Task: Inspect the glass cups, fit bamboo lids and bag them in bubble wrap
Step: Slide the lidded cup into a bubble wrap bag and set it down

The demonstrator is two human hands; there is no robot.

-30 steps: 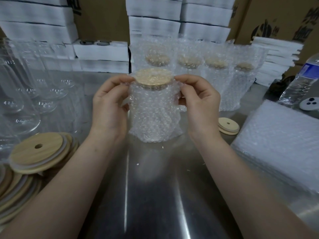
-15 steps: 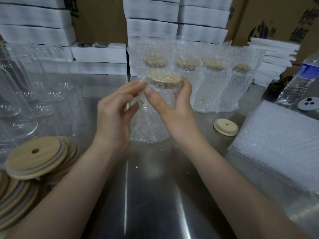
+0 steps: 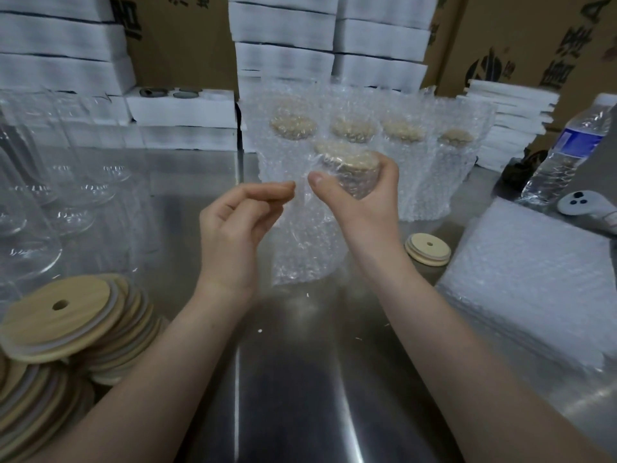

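Head view: our right hand point(image 3: 364, 208) curls round the top of the bagged cup point(image 3: 307, 242), just under its bamboo lid point(image 3: 354, 160). The bag's foot reaches the steel table point(image 3: 300, 379). Our left hand point(image 3: 240, 225) brings thumb and fingertips together at the wrap's edge; we cannot tell whether they pinch it.

Bagged cup point(image 3: 309, 235): clear glass inside bubble-wrap bag, bamboo lid point(image 3: 355, 161) fitted, top tilted right, worktop middle, right hand point(image 3: 365, 203) gripping rim.
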